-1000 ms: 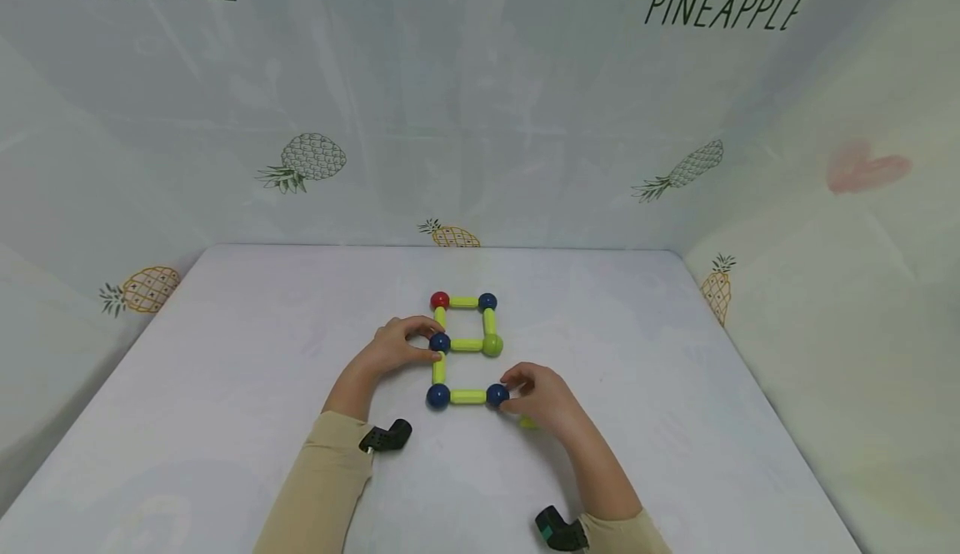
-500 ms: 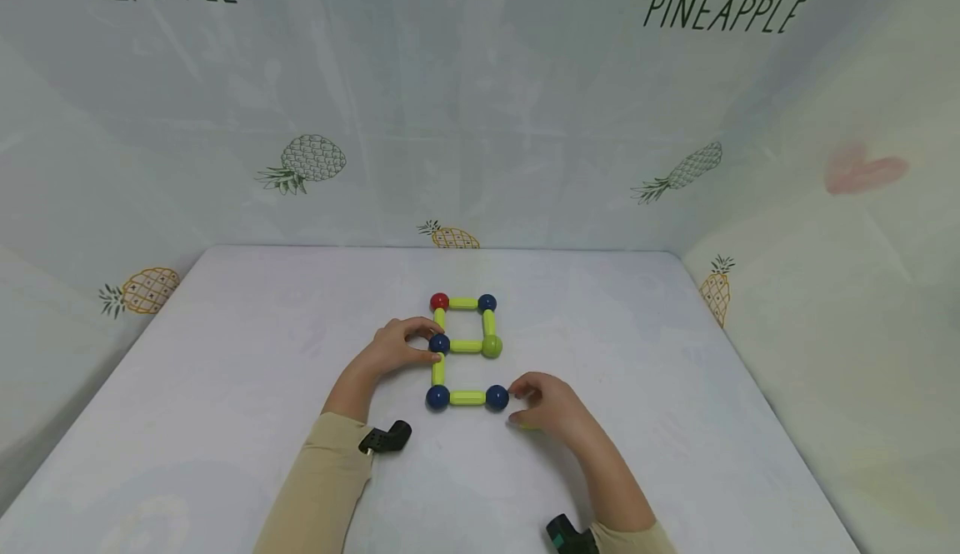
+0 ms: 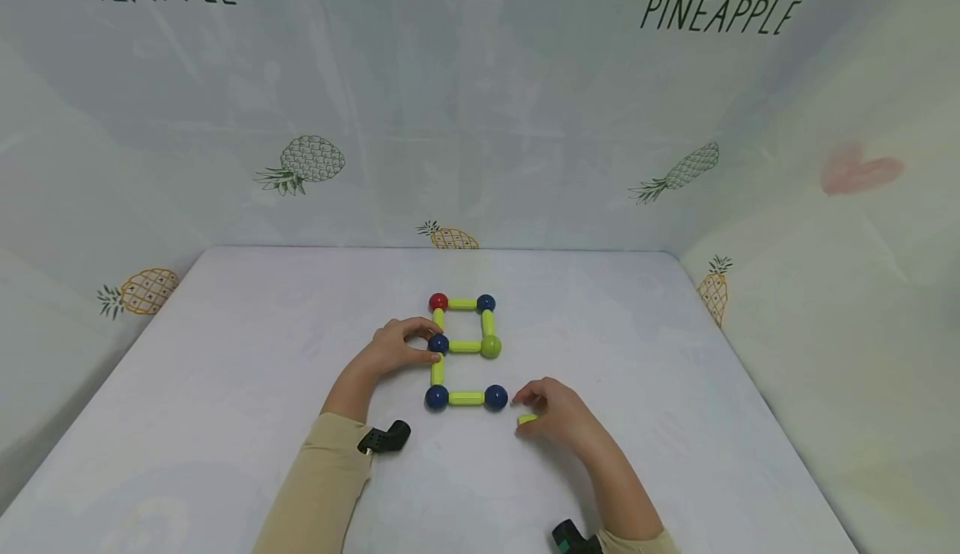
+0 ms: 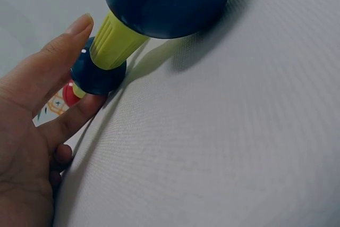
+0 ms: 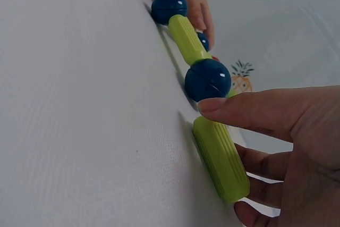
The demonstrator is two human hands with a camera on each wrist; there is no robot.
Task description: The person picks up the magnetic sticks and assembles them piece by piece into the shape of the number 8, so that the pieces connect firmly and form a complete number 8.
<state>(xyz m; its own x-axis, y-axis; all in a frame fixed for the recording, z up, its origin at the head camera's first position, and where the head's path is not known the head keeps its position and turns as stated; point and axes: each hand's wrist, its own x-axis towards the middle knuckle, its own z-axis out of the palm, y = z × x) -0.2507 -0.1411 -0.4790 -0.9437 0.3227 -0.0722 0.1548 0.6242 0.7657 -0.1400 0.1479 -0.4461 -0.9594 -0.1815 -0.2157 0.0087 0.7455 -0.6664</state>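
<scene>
In the head view, my left hand (image 3: 392,343) pinches a dark blue ball (image 3: 438,343) at the left middle corner of a flat frame of yellow-green rods and balls. A red ball (image 3: 438,302), another blue ball (image 3: 486,302) and a green ball (image 3: 491,346) form the upper square's other corners. Below, two more blue balls end a bottom rod (image 3: 467,398). My right hand (image 3: 558,412) is right of the lower right blue ball (image 3: 496,397). Its thumb and curved fingers stand either side of a loose yellow-green rod (image 5: 221,159); firm contact is unclear.
The frame lies on a white table (image 3: 300,287). A pineapple-print cloth (image 3: 480,121) hangs behind and at the sides. Black wrist cameras are on both forearms, the left camera (image 3: 385,437) beside the cuff.
My right hand has let go of the lower right blue ball and moved right and nearer, its thumb passing to the near side of the loose rod. My left hand stays on its ball.
</scene>
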